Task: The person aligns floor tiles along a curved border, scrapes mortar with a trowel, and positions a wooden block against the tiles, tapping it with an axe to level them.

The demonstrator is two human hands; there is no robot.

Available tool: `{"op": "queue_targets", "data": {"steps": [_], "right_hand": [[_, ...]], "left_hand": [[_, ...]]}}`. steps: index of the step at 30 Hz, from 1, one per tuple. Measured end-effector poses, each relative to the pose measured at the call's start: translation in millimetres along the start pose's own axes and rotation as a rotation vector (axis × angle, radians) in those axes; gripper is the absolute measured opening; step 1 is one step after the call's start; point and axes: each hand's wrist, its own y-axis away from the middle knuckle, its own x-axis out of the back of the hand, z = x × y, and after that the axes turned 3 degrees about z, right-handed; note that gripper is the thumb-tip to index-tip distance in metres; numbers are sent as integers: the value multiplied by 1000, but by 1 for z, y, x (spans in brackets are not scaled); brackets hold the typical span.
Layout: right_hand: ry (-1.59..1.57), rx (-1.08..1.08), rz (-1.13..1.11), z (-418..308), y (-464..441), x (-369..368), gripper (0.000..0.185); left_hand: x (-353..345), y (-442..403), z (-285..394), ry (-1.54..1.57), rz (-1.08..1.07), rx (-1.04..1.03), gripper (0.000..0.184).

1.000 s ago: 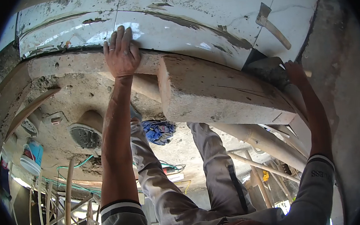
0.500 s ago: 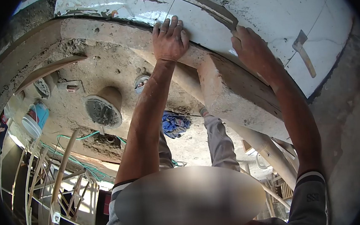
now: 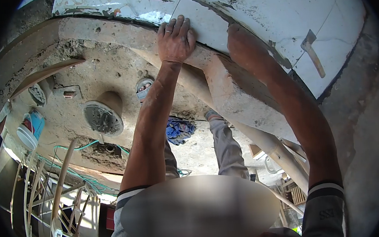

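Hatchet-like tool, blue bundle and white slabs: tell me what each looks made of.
Hatchet-like tool: dull grey head, likely steel; pale, matt handle, probably wood.
Blue bundle: matt, with soft crumpled folds, so fabric.
White slabs: glossy, catching light, with fine straight joints; glazed ceramic or polished stone, can't tell which.

white tiles point(image 3: 287, 8) with grey-brown smears — blue cloth point(image 3: 180, 131), green hose point(image 3: 85, 147)
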Motion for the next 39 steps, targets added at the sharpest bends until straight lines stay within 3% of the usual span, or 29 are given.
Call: {"op": "queue_targets", "data": {"steps": [6, 8, 19, 24, 29, 32, 39], "right_hand": [[519, 281, -109, 73, 44, -35, 33], [236, -63, -152, 81, 74, -20, 33], [382, -234, -341, 178, 203, -34, 21], [324, -294, -321, 160, 197, -19, 19], [-172, -329, -136, 178, 194, -29, 23], [-18, -504, -273, 184, 194, -41, 20], [10, -454, -212, 181, 197, -49, 12]], "left_hand": [[-4, 0, -3, -25, 12, -5, 31], [-4, 1, -3, -33, 5, -8, 31], [-2, 1, 2, -69, -43, -11, 31], [-3, 2, -1, -97, -38, -55, 31], [-1, -3, 3, -124, -38, -83, 32], [-1, -4, 1, -135, -41, -120, 32], [1, -6, 2, -156, -73, -126, 32]]}}
